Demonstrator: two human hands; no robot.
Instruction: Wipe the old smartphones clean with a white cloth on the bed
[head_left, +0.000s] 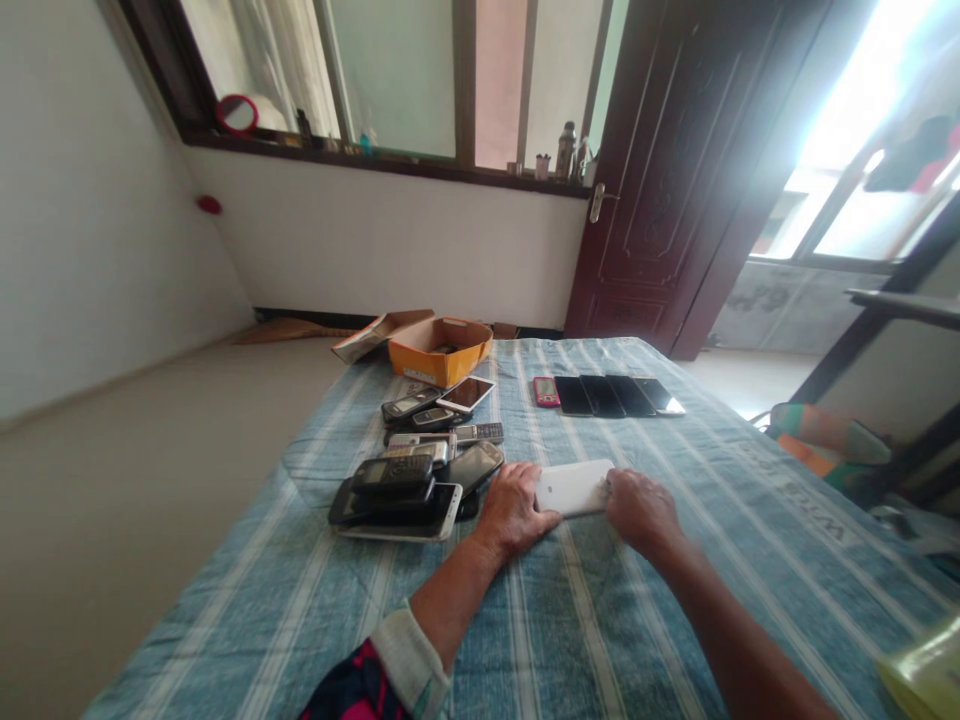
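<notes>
A white smartphone (570, 488) lies back up on the striped cloth between my hands. My left hand (514, 510) grips its left end, thumb along the near edge and fingers at the far side. At the phone's right end my right hand (641, 510) is closed, fingers pressed together on the white back. A small pale bit shows at those fingertips, too small to name. Just left of my left hand is a heap of old phones, with a black keypad phone (391, 474) on top and a white-edged smartphone (420, 515) below it.
Farther back stand an orange box (441, 352) and its tilted lid (382, 335). A white phone (466, 394) lies before the box. A pink phone (546, 391) and several dark smartphones (619, 396) form a row at the far right. Yellow plastic (926, 665) sits at the near right corner.
</notes>
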